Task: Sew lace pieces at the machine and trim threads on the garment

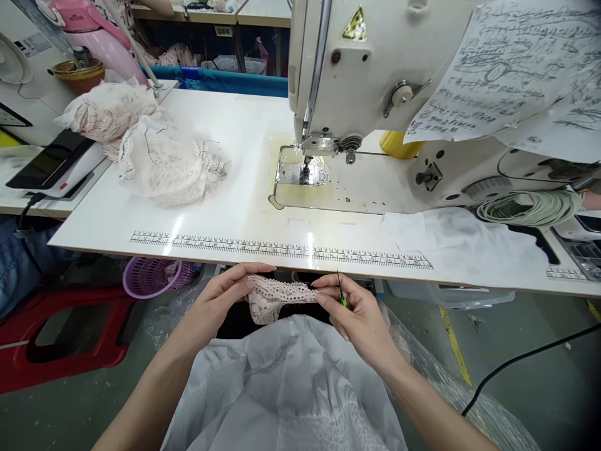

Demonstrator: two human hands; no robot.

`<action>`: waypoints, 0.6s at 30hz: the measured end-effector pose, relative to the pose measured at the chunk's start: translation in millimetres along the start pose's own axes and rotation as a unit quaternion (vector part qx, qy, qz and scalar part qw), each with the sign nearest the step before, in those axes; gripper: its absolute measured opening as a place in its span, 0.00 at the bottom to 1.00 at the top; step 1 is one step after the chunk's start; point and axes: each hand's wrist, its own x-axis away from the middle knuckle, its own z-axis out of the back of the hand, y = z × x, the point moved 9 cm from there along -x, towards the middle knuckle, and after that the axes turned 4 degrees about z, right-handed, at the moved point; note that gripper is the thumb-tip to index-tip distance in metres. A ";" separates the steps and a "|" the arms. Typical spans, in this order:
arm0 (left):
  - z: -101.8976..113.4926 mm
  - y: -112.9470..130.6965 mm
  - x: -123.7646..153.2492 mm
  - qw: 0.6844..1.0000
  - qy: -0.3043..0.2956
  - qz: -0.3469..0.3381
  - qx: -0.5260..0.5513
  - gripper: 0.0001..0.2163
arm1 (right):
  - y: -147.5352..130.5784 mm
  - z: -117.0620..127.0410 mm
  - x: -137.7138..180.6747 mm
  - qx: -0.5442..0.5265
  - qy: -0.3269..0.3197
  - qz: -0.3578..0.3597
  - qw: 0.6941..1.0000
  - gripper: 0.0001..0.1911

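Just off the near edge of the surface (244, 210), our left hand (224, 295) and right hand (361, 313) pinch the lace strip (267, 302) between fingers; we'd best keep it lightly taut, green snips (343, 299) angled clear

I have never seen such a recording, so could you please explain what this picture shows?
There is no robot: a camera worn on a person's head looks forward and down, so you see what the wearer sees. The wearer's left hand and right hand hold a pale lace piece between them, in front of the white table. The right hand also holds a small green-handled tool, apparently thread snips. On the table stands a sewing machine. Left of it lies a heap of lace with loose threads; at the right are white cloth and a coil of pale green cord. A ruler scale runs along the near edge.
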 end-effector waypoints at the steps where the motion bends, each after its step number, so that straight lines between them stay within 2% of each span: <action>1: 0.0 0.3 0.1 1.000 0.000 0.000 0.000 0.14 | -0.5 -0.1 0.2 0.002 0.000 0.000 1.000 0.13; 18: 1.7 -2.5 -3.1 1.000 0.006 0.004 -0.006 0.15 | -0.9 2.3 -0.2 0.012 0.011 0.006 1.000 0.13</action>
